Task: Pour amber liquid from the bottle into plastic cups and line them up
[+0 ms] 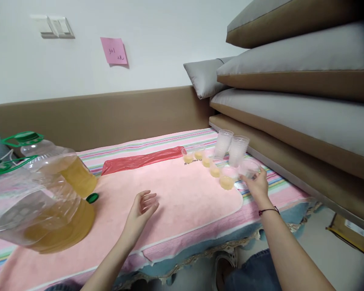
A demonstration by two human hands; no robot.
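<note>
Your right hand [256, 184] closes its fingers around an empty clear cup [250, 167] at the near end of the row of filled cups [214, 165] on the table [176, 202]. Your left hand [142, 206] hovers open, holding nothing, well apart from the oil jug [48, 202].

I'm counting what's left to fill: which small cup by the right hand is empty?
The clear cup that the right hand grips; the five cups beside it hold yellow liquid.
</note>
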